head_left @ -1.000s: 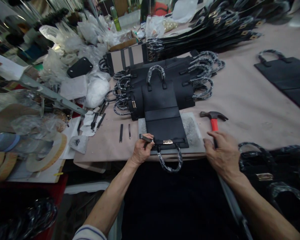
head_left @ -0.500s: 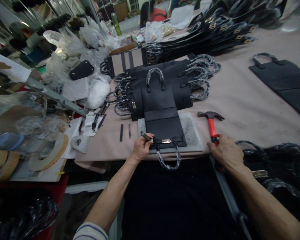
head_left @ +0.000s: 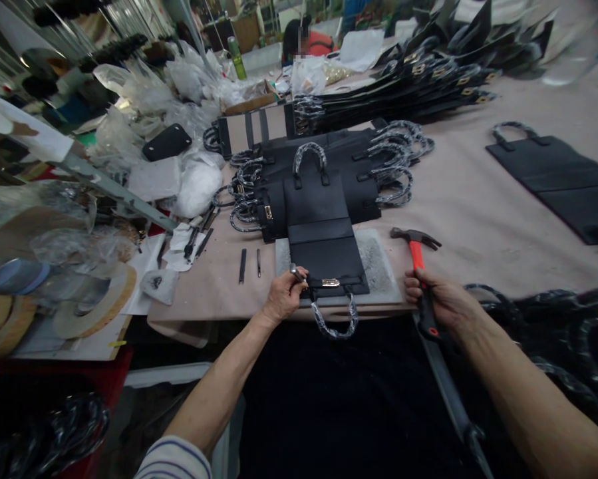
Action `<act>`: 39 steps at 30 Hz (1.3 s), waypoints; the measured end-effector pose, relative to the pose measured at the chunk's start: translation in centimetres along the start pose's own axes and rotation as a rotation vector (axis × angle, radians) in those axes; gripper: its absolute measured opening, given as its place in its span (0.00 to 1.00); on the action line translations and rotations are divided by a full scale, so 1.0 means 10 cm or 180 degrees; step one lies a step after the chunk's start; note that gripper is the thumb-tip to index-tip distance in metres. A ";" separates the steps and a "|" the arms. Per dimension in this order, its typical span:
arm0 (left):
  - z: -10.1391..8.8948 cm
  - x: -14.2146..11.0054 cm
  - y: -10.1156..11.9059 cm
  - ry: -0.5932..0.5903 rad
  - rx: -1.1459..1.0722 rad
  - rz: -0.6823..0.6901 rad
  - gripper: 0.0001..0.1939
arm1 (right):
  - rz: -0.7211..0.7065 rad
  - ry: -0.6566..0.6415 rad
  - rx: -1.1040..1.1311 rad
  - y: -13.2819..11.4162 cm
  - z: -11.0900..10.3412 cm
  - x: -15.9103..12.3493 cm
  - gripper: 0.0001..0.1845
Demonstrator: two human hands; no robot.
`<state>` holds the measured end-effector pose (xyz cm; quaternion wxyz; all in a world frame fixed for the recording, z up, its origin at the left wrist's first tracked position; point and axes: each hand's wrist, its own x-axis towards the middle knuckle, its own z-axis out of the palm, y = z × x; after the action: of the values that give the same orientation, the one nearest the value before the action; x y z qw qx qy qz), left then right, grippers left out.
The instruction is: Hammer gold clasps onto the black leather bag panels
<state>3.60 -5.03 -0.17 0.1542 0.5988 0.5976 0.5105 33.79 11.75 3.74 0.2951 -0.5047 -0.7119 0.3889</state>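
Observation:
A black handbag panel (head_left: pixel 323 253) lies over a grey stone slab (head_left: pixel 381 266), its near wrapped handle (head_left: pixel 334 329) hanging past the table edge. A gold metal clasp (head_left: pixel 330 283) sits on the panel near that handle. Beside the clasp, my left hand (head_left: pixel 285 293) is closed around a short metal punch (head_left: pixel 296 271), at the panel's near left corner; the punch's lower end is hidden by the fingers. My right hand (head_left: pixel 441 299) grips a claw hammer (head_left: pixel 417 256) with a red and black handle, its head raised to the right of the slab.
More black bag panels (head_left: pixel 348 150) with plastic-wrapped handles are stacked behind. Another panel (head_left: pixel 558 173) lies at the right. Two slim tools, a dark strip (head_left: pixel 242 266) and a small metal rod (head_left: pixel 259 263), lie left of the slab. Tape rolls (head_left: pixel 102 299) stand at left; a person (head_left: pixel 318 43) sits beyond.
The right hand has turned and wrapped its fingers more fully around the hammer's handle, showing the handle's end. The hammer has shifted slightly left. My left hand stays by the clasp, the punch tilted differently.

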 end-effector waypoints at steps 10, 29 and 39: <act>0.00 0.04 0.10 -0.0151 0.0134 -0.0052 0.08 | -0.0151 -0.0132 0.0214 -1.12 -0.20 -0.43 0.20; -0.02 0.00 0.06 -0.0036 0.0052 -0.0091 0.06 | -0.2625 0.0035 -0.1666 -1.56 -0.12 -0.73 0.13; 0.00 0.01 0.05 -0.0189 0.0252 -0.0138 0.08 | -0.2470 -0.0236 -0.1899 -1.60 -0.10 -0.70 0.14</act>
<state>3.84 -5.05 0.21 0.1591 0.6063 0.6253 0.4650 28.99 2.33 17.66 0.2353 -0.2506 -0.9379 0.0470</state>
